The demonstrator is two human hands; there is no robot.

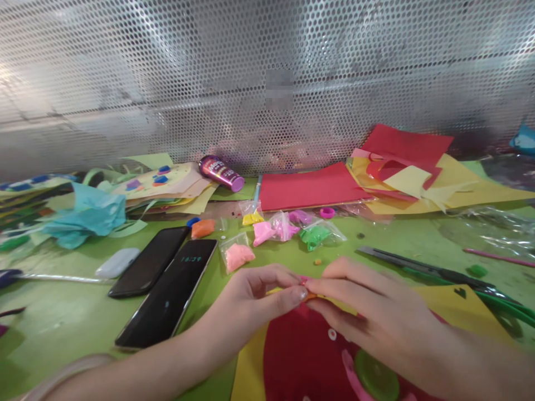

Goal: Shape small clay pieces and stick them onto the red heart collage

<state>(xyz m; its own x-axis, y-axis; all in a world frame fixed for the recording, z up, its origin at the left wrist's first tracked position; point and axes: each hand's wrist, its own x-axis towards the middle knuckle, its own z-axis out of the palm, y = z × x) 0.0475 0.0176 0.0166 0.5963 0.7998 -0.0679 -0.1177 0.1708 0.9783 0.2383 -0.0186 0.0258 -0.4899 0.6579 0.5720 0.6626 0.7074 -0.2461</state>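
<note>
My left hand (267, 298) pinches a small orange-and-pink piece of modelling clay (310, 297) between thumb and fingers. From the other side, the fingertips of my right hand (371, 309) close on the same piece, and they hide much of it. Beneath both hands lies a red paper shape (292, 356) on a yellow sheet (246, 367). Small white rings (332, 334), a pink clay strip (353, 376) and a green disc (376, 376) sit on the red paper, partly covered by my right hand. A tiny orange bit (317, 262) rests just beyond my fingers.
Small bags of pink clay (239, 256) and green clay (315, 236) lie ahead. Two phones (167, 301) are at left, beside crumpled blue paper (87, 214). A box cutter (401, 262) and green scissors (501, 306) lie right. Red paper (309, 186) and a purple cup (221, 172) stand before a perforated metal panel (234, 72).
</note>
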